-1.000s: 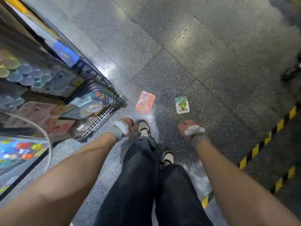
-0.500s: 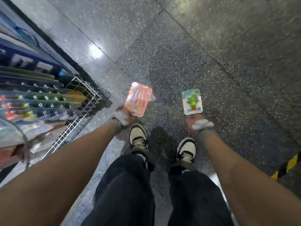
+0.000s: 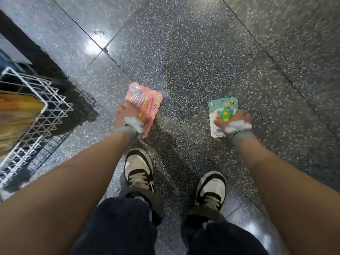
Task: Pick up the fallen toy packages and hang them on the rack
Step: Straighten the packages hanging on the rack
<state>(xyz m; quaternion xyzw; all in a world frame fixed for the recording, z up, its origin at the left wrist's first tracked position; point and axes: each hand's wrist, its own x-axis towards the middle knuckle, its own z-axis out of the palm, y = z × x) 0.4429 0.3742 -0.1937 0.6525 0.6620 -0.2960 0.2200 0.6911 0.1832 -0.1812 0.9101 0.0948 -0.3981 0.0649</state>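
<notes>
Pink package (image 3: 147,97), green package (image 3: 223,105), hands (image 3: 131,117) now on both

A dark grey terrazzo floor (image 3: 184,52), speckled white, is laid in large tiles with thin joints running diagonally. Overhead light is thrown back as a bright glare (image 3: 93,46) at 11 o'clock and a fainter one at 5 o'clock (both smeared by blur). A white wire basket (image 3: 46,111) is seen at 9 o'clock, with dark shadow beside it.
</notes>
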